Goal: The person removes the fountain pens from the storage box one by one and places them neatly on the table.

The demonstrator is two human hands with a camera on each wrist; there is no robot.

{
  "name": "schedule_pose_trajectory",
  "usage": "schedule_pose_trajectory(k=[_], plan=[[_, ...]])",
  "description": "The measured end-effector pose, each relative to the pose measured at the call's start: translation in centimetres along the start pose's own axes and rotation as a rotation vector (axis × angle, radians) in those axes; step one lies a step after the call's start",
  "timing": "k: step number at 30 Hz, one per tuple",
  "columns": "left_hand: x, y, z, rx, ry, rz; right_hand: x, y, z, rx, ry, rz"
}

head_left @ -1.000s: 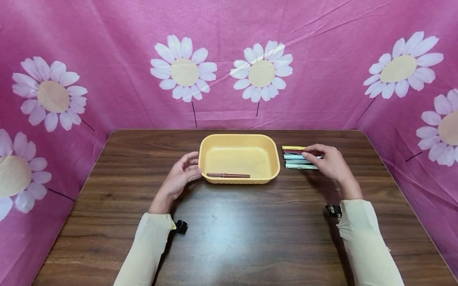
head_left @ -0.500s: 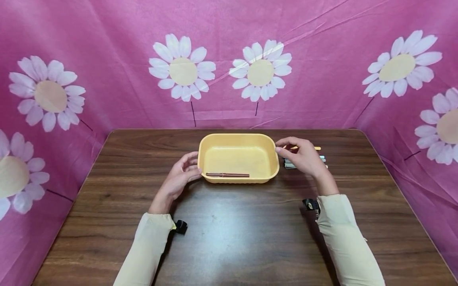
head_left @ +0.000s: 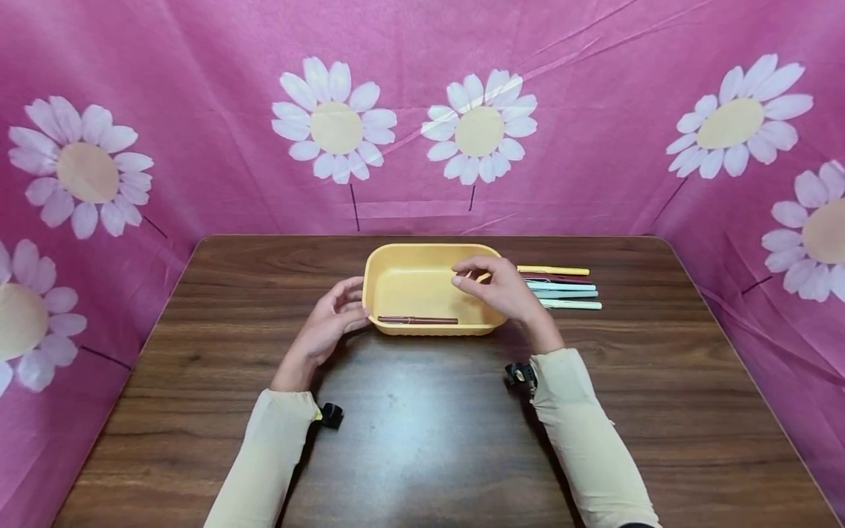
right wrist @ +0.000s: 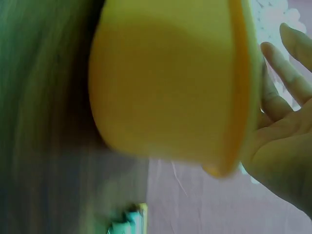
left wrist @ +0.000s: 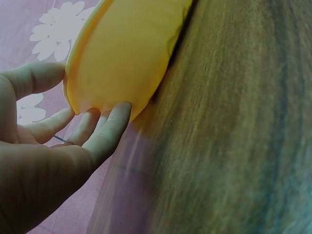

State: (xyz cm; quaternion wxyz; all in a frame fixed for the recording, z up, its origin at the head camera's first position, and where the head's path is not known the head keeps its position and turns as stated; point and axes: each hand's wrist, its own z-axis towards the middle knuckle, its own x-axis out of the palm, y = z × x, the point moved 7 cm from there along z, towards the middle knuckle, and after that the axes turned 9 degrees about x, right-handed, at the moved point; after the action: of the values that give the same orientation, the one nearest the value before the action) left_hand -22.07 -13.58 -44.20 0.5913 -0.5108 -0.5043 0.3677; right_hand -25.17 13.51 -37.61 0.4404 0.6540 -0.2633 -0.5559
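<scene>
A yellow plastic tray (head_left: pixel 412 290) stands at the back middle of the table, with one brown pen (head_left: pixel 417 320) lying along its near side. My left hand (head_left: pixel 326 323) touches the tray's left end. In the left wrist view, its fingertips (left wrist: pixel 124 108) rest against the outer wall and another digit meets the rim. Over the tray's right side hovers my right hand (head_left: pixel 498 293), fingers loosely bent, with nothing visible between them. The right wrist view shows that hand (right wrist: pixel 287 131) beyond the rim, its fingers spread apart.
Right of the tray lie several pens side by side: a yellow pen (head_left: pixel 554 270), a maroon pen (head_left: pixel 568 279), a light blue pen (head_left: pixel 561 287) and a pale green pen (head_left: pixel 571 304) among them. A pink flowered cloth (head_left: pixel 409 205) hangs behind the brown wooden table (head_left: pixel 409 440).
My right hand has moved left from the pens, past the tray's right rim, and now stands over the tray. The left hand has stayed at the tray's left end.
</scene>
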Motion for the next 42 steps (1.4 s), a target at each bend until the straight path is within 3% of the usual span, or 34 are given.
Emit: schedule_pose_trajectory(k=[4, 13, 20, 26, 34, 42], plan=[[0.0, -0.2, 0.0, 0.013, 0.011, -0.009, 2.1, -0.2, 0.9, -0.003, 0.092, -0.035], [0.1, -0.1, 0.0, 0.011, 0.012, -0.015, 6.3, -1.6, 1.9, 0.114, 0.305, -0.171], [0.1, 0.0, -0.1, 0.007, 0.007, -0.012, 8.5, -1.7, 2.2, 0.016, 0.46, -0.32], [0.1, 0.0, 0.0, 0.006, 0.004, -0.004, 8.9, -1.7, 2.7, -0.018, 0.495, -0.381], [0.0, 0.0, 0.1, 0.008, 0.007, 0.004, 8.6, -2.1, 2.9, 0.08, 0.472, -0.242], [0.0, 0.0, -0.2, -0.007, 0.005, 0.014, 8.6, -2.2, 2.9, 0.085, 0.442, -0.18]])
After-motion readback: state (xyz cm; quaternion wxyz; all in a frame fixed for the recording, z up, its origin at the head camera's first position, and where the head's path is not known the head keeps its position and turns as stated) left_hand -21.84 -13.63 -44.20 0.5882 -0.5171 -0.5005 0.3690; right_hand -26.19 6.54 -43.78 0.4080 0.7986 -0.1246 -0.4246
